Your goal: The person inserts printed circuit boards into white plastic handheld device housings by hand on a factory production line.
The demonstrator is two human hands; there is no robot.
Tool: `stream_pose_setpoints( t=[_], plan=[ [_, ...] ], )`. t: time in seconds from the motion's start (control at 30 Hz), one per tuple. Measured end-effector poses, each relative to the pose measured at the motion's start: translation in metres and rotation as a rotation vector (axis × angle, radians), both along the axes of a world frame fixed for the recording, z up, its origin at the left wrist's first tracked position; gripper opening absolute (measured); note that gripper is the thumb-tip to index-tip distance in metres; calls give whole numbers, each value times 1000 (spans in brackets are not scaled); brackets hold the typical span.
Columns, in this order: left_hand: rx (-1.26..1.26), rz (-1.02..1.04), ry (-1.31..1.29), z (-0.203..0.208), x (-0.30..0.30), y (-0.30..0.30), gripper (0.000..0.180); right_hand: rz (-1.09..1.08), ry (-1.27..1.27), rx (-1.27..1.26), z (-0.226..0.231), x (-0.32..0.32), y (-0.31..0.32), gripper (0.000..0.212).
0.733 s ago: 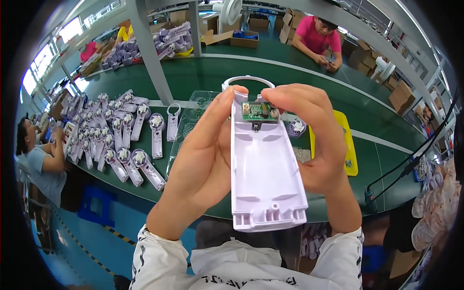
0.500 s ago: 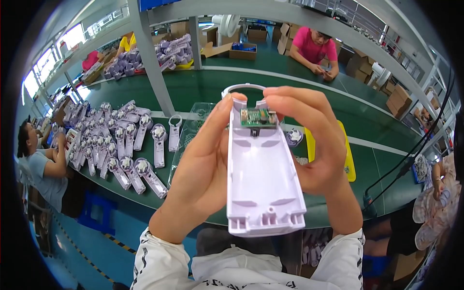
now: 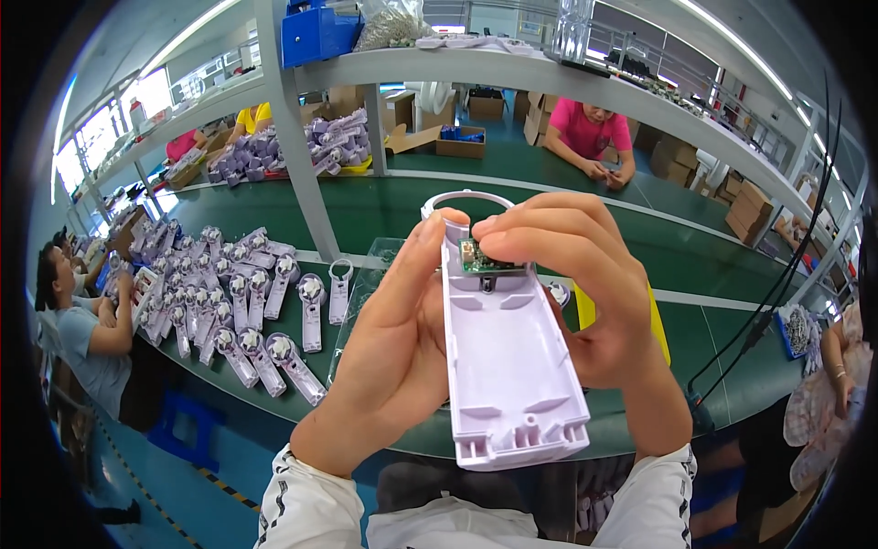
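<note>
Between my hands is a pale lilac plastic housing (image 3: 512, 366), its hollow side facing me and a ring at its far end. A small green circuit board (image 3: 494, 265) sits across the inside of the housing, below the ring. My left hand (image 3: 389, 320) is closed around the left side, with the thumb near the base of the ring. The fingers of my right hand (image 3: 590, 274) bend over the top and press at the circuit board, partly covering it. That hand's palm lies along the right side of the housing.
Many lilac handheld units (image 3: 238, 293) lie on the green bench (image 3: 402, 201) at left. A yellow tray (image 3: 657, 334) is behind my right hand. A shelf frame (image 3: 297, 137) stands ahead, cables (image 3: 768, 316) hang at right. Co-workers sit at left, right and across.
My right fingers have moved from the rim of the housing down onto the circuit board, covering part of it. The view has tilted up, showing more of the upper shelf.
</note>
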State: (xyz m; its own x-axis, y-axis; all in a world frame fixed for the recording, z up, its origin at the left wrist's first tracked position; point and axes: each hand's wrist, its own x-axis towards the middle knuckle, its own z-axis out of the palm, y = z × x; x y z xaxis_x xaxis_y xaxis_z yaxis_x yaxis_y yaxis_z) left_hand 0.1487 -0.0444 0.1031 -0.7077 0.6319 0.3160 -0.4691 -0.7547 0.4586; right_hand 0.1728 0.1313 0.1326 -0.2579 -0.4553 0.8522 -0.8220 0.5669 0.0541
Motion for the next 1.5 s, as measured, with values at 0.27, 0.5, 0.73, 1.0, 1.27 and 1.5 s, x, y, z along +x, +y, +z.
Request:
stream_pose_setpoints(
  t=[0.27, 0.5, 0.73, 1.0, 1.27, 1.5],
  plan=[
    [84, -86, 40, -2, -5, -2, 23, 16, -28, -61, 3, 6, -8, 53],
    [32, 4, 20, 5, 6, -5, 24, 7, 30, -28, 4, 5, -6, 48],
    [51, -30, 23, 4, 4, -3, 25, 6, 59, 8, 10, 7, -4, 48],
    [38, 9, -73, -10, 10, -27, 24, 43, -29, -70, -3, 10, -35, 51],
    [5, 80, -102, -20, 5, -32, 24, -12, -58, -50, -10, 6, -50, 53],
    [130, 72, -42, -25, -4, -35, 24, 62, 66, -54, -17, -16, -53, 50]
  ],
)
